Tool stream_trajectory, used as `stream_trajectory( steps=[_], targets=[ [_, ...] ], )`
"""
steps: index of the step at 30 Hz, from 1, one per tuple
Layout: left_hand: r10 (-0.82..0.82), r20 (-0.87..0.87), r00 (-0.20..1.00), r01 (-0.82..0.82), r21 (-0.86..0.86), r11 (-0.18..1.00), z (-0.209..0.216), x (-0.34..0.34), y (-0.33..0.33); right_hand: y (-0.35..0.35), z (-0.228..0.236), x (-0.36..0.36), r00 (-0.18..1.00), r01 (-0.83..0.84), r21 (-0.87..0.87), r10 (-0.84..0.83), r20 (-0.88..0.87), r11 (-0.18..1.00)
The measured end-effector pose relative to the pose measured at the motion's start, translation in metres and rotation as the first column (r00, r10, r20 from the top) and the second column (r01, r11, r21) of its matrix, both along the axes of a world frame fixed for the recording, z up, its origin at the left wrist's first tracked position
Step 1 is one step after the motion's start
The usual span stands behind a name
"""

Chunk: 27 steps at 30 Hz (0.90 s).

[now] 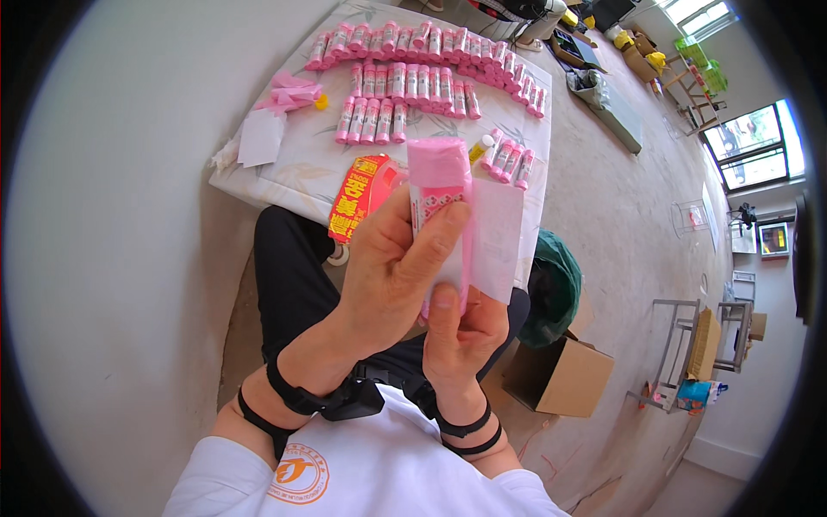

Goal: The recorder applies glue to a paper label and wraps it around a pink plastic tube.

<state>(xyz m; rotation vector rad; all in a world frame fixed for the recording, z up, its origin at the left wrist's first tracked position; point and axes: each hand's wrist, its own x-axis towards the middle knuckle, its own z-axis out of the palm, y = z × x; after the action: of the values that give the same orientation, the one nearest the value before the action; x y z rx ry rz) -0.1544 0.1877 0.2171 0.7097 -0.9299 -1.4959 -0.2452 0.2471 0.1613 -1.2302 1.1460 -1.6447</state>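
Observation:
Both my hands grip a pink plastic roll (pixel 438 164) above the table's near edge. My left hand (pixel 392 250) is closed around its left side, thumb across the printed part. My right hand (pixel 465 332) is closed on the lower end, its thumb pressed against the roll. A white paper label (pixel 498 241) stands out from the roll's right side. On the table beyond lie several rows of similar labelled pink rolls (pixel 422 84). A smaller group of rolls (pixel 508 161) lies just past my hands, beside a yellow stick (pixel 481 148), possibly a glue stick.
White papers (pixel 260 138) and crumpled pink plastic (pixel 293 92) lie on the left of the covered table (pixel 301 164). A red and yellow printed package (pixel 357 194) rests near its front edge. On the right stand a green bag (pixel 556 289) and an open cardboard box (pixel 577 379).

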Motion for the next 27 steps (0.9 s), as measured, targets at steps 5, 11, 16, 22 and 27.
stream_trajectory(
  steps=[5,11,16,22,27],
  targets=[
    [-0.049,-0.061,0.997,0.050,0.027,0.998,-0.003,-0.001,-0.001,-0.001,0.009,0.002,0.999,0.003,-0.010,-0.003,0.035,1.000],
    [-0.092,-0.096,0.991,0.099,0.068,0.993,-0.010,-0.004,-0.005,-0.001,0.012,0.000,0.999,0.032,-0.016,-0.033,-0.033,0.999],
    [-0.109,-0.057,0.992,0.112,0.047,0.993,-0.009,-0.004,-0.007,-0.004,0.017,-0.008,0.968,-0.007,-0.005,0.005,-0.252,1.000],
    [-0.073,-0.059,0.996,0.072,-0.023,0.997,-0.009,-0.009,-0.008,-0.017,0.017,-0.006,0.945,0.025,-0.214,-0.093,-0.314,0.976],
    [-0.089,-0.052,0.995,0.088,-0.028,0.996,-0.008,-0.008,-0.009,-0.019,0.020,-0.007,0.920,0.036,-0.215,-0.116,-0.374,0.976]
  ],
)
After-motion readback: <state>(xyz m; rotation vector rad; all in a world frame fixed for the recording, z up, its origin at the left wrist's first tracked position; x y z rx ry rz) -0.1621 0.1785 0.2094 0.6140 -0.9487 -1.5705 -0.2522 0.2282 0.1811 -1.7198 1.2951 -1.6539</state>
